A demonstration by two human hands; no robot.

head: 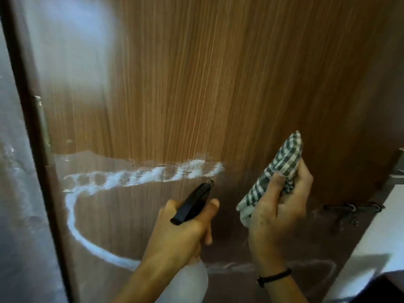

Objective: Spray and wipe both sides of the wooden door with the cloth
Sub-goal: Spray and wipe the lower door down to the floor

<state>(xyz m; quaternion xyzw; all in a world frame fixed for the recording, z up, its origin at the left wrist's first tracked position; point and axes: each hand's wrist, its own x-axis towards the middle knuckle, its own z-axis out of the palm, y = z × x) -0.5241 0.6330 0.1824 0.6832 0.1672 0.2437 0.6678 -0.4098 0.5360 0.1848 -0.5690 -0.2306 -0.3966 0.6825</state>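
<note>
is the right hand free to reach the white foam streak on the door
Probably yes: right hand, gripping the green-and-white checked cloth, is just beside the white foam streak; left hand with black spray nozzle sits below it.

A grey, stained wall is seen well left of the left hand; a brightly lit white surface is seen right of the right hand.

The spray bottle sits left of the cloth, both before the wooden door.
</note>
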